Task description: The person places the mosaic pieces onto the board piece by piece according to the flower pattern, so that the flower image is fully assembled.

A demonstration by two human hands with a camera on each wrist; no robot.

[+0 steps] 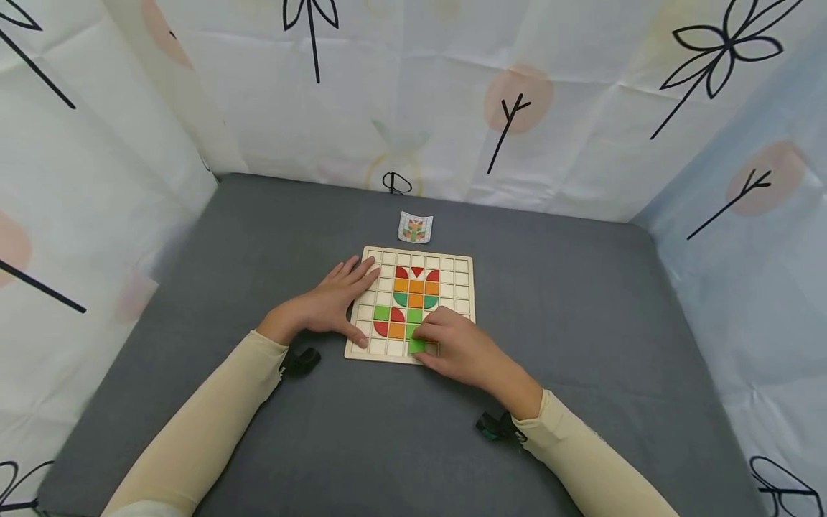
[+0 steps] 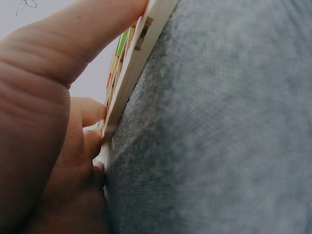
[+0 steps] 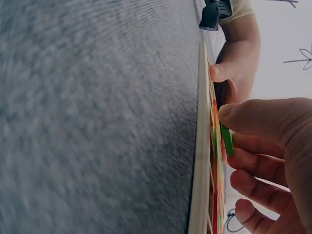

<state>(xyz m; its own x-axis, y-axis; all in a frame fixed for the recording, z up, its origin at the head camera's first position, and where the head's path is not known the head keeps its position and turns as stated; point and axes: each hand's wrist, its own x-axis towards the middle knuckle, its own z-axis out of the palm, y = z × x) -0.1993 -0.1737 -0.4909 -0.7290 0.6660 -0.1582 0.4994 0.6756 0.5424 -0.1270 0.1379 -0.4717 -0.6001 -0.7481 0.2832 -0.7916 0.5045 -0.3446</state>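
Note:
A wooden grid board (image 1: pixel 462 291) lies on the grey table, with red, orange and green tiles set in its middle cells. My left hand (image 1: pixel 334 301) rests at the board's left edge, fingers spread over the border and thumb near the lower left corner. Over the lower right part of the board, my right hand (image 1: pixel 461 348) hides some cells. In the right wrist view, its thumb and fingers pinch a green tile (image 3: pixel 227 140), tilted against the board's face. An orange tile (image 1: pixel 397 330) and a light green tile (image 1: pixel 382 313) sit in cells left of it.
Behind the board lies a small pattern card (image 1: pixel 416 227) with a coloured grid picture. The grey tabletop (image 1: pixel 581 316) reaches to white patterned cloth (image 1: pixel 420 93) at the back and sides. Each wrist wears a black camera (image 1: pixel 302 361).

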